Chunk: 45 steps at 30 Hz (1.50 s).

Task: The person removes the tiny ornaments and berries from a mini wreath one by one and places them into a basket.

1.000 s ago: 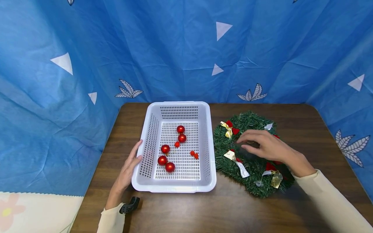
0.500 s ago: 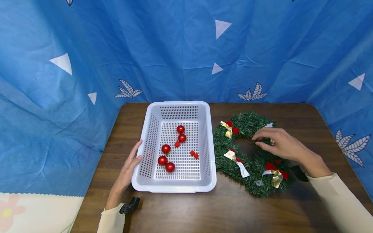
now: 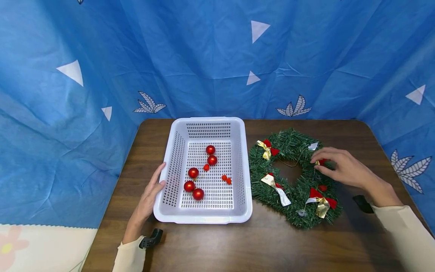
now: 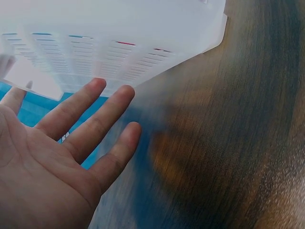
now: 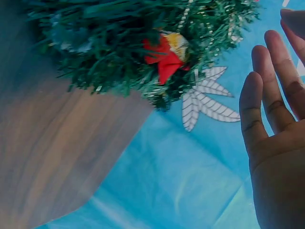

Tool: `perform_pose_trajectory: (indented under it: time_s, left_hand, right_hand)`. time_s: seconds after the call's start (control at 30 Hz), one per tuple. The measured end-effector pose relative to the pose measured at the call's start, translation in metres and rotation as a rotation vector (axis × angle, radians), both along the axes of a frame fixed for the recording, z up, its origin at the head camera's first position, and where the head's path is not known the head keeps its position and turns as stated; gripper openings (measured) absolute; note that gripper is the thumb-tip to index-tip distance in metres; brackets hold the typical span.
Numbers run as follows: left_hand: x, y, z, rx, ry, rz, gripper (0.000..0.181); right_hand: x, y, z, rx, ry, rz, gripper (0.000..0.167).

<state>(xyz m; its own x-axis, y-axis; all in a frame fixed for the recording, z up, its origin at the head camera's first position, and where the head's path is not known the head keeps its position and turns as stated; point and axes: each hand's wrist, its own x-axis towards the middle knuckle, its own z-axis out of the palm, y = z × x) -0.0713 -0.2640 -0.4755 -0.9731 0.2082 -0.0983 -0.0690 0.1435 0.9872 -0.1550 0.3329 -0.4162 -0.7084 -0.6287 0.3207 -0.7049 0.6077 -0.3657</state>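
Observation:
My left hand (image 3: 149, 194) rests against the left side of the white plastic basket (image 3: 203, 220), its fingers extended; in the left wrist view the straight fingers (image 4: 97, 126) lie near the basket's wall (image 4: 143, 19). Red shiny balls (image 3: 198, 194) and small red pieces (image 3: 224, 177) lie inside the basket. Over the right side of a green wreath (image 3: 289, 143) is my right hand (image 3: 343, 170), fingers bent loosely close to a red and gold bow (image 3: 317, 163). From the right wrist, the bow (image 5: 167, 57) appears apart from the visible straight fingers (image 5: 264, 90).
More bows decorate the wreath: a gold and red one (image 3: 267, 149), a silver and red one (image 3: 276, 189), and a red and gold one (image 3: 321, 204). Basket and wreath stand side by side on a brown wooden table (image 3: 238, 249). Blue curtain (image 3: 210, 56) hangs behind.
My right hand has moved rightward from above the wreath's centre to the bow on its right side, uncovering the central hole. My left hand stays at the basket.

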Motion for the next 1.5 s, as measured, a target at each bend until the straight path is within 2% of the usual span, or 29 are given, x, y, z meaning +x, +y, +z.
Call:
perform_pose_trajectory:
  time_s: [0.5, 0.8, 1.1, 1.5]
  left_hand:
    - [0.0, 0.002, 0.003, -0.017, 0.015, 0.0, 0.057]
    - [0.0, 0.002, 0.003, -0.013, 0.017, 0.002, 0.057]
    - [0.0, 0.001, 0.002, -0.021, 0.015, 0.006, 0.057]
    - [0.0, 0.002, 0.003, -0.022, -0.004, 0.019, 0.056]
  right_hand:
    - [0.007, 0.019, -0.016, 0.094, -0.022, -0.094, 0.038]
    - [0.011, 0.025, -0.027, 0.081, -0.036, -0.118, 0.038]
    - [0.007, 0.031, -0.033, 0.054, 0.019, -0.12, 0.041]
    - [0.004, 0.035, -0.042, 0.054, -0.006, -0.127, 0.038]
